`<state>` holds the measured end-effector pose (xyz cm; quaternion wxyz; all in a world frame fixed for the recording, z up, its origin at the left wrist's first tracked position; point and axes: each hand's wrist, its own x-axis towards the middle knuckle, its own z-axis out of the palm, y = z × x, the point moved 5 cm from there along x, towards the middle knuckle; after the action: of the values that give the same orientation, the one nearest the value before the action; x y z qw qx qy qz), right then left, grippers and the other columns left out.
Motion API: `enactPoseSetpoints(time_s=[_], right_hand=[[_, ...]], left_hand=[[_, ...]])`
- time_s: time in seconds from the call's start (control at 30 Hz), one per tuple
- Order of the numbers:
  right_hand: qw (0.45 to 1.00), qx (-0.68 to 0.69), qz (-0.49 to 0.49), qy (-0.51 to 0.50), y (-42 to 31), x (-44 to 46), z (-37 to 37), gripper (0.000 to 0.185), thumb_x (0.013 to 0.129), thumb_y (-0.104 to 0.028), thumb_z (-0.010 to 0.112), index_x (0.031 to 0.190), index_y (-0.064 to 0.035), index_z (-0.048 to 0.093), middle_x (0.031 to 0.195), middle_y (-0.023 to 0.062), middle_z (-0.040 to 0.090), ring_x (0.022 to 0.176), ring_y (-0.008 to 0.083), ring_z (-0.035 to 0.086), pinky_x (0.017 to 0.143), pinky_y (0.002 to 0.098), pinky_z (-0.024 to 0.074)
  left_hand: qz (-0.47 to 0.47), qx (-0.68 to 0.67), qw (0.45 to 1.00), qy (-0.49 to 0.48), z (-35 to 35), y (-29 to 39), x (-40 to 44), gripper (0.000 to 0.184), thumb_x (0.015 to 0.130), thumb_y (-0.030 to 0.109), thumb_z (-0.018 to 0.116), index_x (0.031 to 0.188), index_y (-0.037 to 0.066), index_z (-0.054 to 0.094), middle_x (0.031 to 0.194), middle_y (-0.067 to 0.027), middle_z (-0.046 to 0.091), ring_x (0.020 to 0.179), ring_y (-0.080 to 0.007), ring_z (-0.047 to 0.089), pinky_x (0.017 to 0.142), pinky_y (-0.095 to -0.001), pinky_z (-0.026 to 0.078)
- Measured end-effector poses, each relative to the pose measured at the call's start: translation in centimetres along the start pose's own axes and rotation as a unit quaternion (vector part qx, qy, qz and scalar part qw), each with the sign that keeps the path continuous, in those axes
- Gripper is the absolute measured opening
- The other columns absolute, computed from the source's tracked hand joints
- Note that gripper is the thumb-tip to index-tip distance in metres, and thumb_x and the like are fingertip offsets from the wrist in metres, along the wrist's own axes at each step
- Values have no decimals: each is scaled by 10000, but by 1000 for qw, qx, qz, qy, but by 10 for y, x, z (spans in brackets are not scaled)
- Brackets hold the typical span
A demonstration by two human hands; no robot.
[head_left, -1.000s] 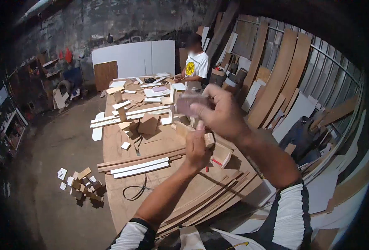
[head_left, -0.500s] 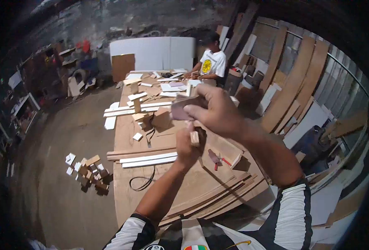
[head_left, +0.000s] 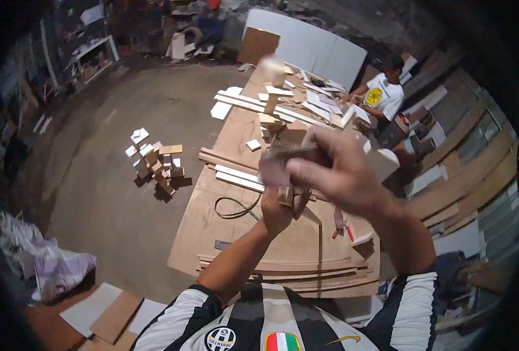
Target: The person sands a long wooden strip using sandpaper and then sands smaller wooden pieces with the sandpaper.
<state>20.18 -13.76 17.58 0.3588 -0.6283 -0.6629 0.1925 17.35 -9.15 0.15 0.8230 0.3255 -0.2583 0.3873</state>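
Note:
My left hand (head_left: 278,212) is closed around a small wooden piece (head_left: 284,196), whose end shows above the fingers. Just above it, my right hand (head_left: 341,169) pinches a folded purplish-brown sheet (head_left: 275,168) between thumb and fingers; motion blurs both a little. The sheet lies over or right against the upper part of the wooden piece, and the exact contact is hidden. Beyond the right hand, on the workbench (head_left: 245,231), lie red-handled pliers (head_left: 342,227).
A pile of small wood blocks (head_left: 158,162) lies on the floor at left. White strips (head_left: 239,178), a looped black strap (head_left: 227,207) and long thin strips (head_left: 288,269) rest on the bench. A person (head_left: 382,93) works at its far end. Boards lean at right.
The view has swung left and down, so the bench and the person now appear farther right. Both hands remain close together with the sheet and the wooden piece still held.

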Motion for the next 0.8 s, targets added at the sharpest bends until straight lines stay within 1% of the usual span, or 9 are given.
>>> enactPoseSetpoints(time_s=[0.1, 0.2, 0.27, 0.37, 0.57, 0.67, 0.7, 0.73, 0.8], right_hand=[[992, -79, -79, -51, 1, 9, 33, 204, 831, -116, 698, 767, -14, 533, 684, -8, 527, 656, 32, 465, 537, 230, 369], [996, -78, -5, -38, 21, 33, 25, 201, 824, -97, 697, 763, -7, 529, 693, 0, 541, 659, 39, 477, 532, 229, 373], [998, -67, -12, -17, 33, 45, 22, 162, 843, -68, 674, 796, -2, 534, 717, 5, 574, 677, 25, 510, 550, 223, 415], [990, 95, 24, -104, 1, 34, 49, 141, 858, -66, 666, 832, 4, 546, 751, 22, 590, 701, 28, 535, 577, 214, 446], [979, -159, -53, -114, 6, 55, 46, 153, 872, -78, 676, 838, -10, 543, 739, 25, 583, 687, 43, 579, 543, 207, 427], [989, 41, 62, -130, 2, 53, 56, 160, 863, -77, 682, 818, -11, 543, 707, 28, 563, 678, 54, 573, 541, 219, 427], [986, 63, 53, -146, 3, 48, 67, 206, 812, -115, 680, 882, 25, 547, 693, 129, 576, 622, 169, 585, 576, 353, 465], [986, -30, -60, -152, -3, 49, 75, 206, 806, -126, 684, 855, 22, 549, 678, 132, 571, 606, 166, 576, 564, 345, 456], [981, -80, -51, -168, 5, 57, 76, 215, 796, -136, 690, 819, 21, 546, 656, 136, 560, 605, 162, 566, 563, 338, 444]], left_hand=[[43, 127, 978, 157, -11, 14, -6, 492, 963, 506, 410, 826, 51, 536, 661, -23, 528, 463, -113, 465, 431, -241, 386], [49, 76, 995, 46, -16, 23, -9, 487, 1006, 451, 335, 792, 59, 527, 529, -9, 462, 354, -80, 349, 346, -222, 293], [-78, 133, 983, 104, -37, 11, -23, 626, 927, 652, 310, 815, 85, 552, 526, -30, 467, 496, -144, 459, 447, -242, 357], [6, 95, 976, 194, -24, 28, -18, 589, 949, 598, 329, 889, 51, 538, 525, -7, 444, 419, -96, 404, 388, -222, 321], [-11, 89, 985, 146, -36, 27, -24, 584, 966, 560, 341, 997, 14, 547, 559, -20, 485, 420, -82, 441, 349, -229, 313], [11, -44, 987, 156, -29, 35, -20, 641, 964, 601, 319, 1020, 11, 563, 542, -11, 479, 414, -73, 433, 347, -229, 309], [19, 31, 984, 176, -35, 31, -22, 638, 954, 610, 352, 1020, 13, 564, 557, -4, 482, 412, -67, 430, 347, -225, 312], [23, 108, 974, 198, -41, 27, -24, 636, 944, 620, 384, 1019, 14, 565, 571, 4, 486, 411, -61, 426, 346, -222, 315], [26, 116, 972, 203, -44, 28, -23, 576, 947, 578, 430, 987, 19, 564, 571, 7, 480, 408, -60, 420, 356, -222, 335]])
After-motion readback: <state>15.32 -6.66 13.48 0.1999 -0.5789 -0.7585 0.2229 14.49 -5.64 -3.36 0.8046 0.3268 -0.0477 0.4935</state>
